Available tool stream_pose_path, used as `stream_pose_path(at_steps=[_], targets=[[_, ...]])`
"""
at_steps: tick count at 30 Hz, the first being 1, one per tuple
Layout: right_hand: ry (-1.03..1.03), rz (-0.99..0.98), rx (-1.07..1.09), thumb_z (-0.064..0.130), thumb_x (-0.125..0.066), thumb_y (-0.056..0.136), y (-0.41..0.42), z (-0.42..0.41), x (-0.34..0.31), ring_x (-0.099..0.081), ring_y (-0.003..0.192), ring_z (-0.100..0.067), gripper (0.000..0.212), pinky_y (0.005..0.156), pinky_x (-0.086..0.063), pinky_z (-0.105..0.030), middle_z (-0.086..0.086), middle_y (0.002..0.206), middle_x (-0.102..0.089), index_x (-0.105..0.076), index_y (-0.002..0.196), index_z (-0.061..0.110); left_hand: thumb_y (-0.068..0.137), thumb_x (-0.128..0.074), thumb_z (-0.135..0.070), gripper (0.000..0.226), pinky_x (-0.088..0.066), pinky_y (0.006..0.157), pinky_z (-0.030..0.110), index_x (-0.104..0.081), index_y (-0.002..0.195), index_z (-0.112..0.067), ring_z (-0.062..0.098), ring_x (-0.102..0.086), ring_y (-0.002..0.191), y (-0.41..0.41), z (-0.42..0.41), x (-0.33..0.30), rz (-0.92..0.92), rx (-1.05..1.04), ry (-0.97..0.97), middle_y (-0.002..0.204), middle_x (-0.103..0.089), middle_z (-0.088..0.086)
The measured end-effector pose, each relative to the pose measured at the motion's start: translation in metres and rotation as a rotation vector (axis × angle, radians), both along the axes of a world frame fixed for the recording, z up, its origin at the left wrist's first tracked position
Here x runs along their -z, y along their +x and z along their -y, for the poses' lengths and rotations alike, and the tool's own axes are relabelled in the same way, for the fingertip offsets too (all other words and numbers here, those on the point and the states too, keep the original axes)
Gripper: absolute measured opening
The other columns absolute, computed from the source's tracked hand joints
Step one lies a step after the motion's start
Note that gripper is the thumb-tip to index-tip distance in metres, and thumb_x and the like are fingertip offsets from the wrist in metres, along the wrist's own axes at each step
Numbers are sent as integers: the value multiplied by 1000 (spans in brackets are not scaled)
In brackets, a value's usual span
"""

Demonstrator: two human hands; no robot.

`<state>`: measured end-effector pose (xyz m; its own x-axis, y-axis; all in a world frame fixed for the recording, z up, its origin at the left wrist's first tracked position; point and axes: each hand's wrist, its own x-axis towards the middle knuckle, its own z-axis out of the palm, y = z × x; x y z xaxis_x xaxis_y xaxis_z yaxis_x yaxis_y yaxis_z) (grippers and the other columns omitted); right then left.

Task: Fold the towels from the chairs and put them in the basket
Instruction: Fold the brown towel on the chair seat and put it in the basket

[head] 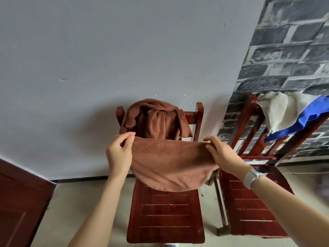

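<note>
A brown towel (167,163) hangs stretched in the air between my hands, above the seat of the middle red wooden chair (165,216). My left hand (119,154) pinches its upper left corner and my right hand (222,154) pinches its upper right corner. A second, darker brown towel (153,118) is draped in folds over that chair's backrest. On the right chair (249,202) a cream towel (277,107) and a blue towel (302,122) hang over the backrest. No basket shows in this view.
A plain grey wall stands behind the middle chair, and a brick-patterned wall (284,50) behind the right one. Dark red wooden furniture (19,202) fills the lower left corner. Pale floor runs between the chairs.
</note>
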<state>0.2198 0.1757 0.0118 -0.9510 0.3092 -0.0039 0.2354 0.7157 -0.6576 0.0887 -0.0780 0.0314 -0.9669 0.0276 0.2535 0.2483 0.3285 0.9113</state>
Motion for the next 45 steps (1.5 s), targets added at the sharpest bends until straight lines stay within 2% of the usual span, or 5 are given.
stream_pose_path(at_steps=[9, 17, 29, 36, 45], targets=[[106, 365, -65, 12, -40, 93, 26, -2, 45, -54, 86, -21, 15, 77, -45, -31, -5, 95, -53, -55, 93, 13, 86, -59, -13, 20, -45, 86, 18, -67, 86, -32, -2, -61, 88, 12, -1, 11, 60, 11, 68, 93, -68, -4], [-467, 433, 390, 16, -33, 95, 18, 9, 73, -58, 94, -38, 15, 79, -53, -48, -22, 103, -57, -41, 107, 10, 85, -61, -10, 14, -46, 80, 14, -71, 94, -12, 6, -62, 85, 27, 12, 14, -45, 91, -102, 92, -68, 0], [331, 336, 379, 21, -45, 91, 31, 9, 75, -50, 106, -33, 24, 84, -36, -40, -12, 109, -57, -62, 106, 13, 85, -60, -7, 14, -42, 73, 3, -71, 93, -10, -14, -58, 78, 34, 25, 32, 31, 35, -45, 84, -65, -10], [-265, 158, 474, 18, -34, 97, 18, -1, 57, -60, 73, -31, 25, 69, -50, -41, -15, 95, -64, -54, 111, 12, 86, -60, -7, 14, -41, 72, 2, -70, 93, -12, -15, -58, 77, 31, 25, 37, 43, -4, 0, 84, -66, -8], [-685, -40, 461, 14, -45, 94, 18, -12, 51, -56, 100, -26, 13, 97, -46, -46, -8, 97, -60, -58, 92, 17, 87, -59, -10, 18, -42, 67, 0, -67, 85, -27, -14, -59, 76, 24, 32, 47, 174, -75, 110, 83, -65, -16]])
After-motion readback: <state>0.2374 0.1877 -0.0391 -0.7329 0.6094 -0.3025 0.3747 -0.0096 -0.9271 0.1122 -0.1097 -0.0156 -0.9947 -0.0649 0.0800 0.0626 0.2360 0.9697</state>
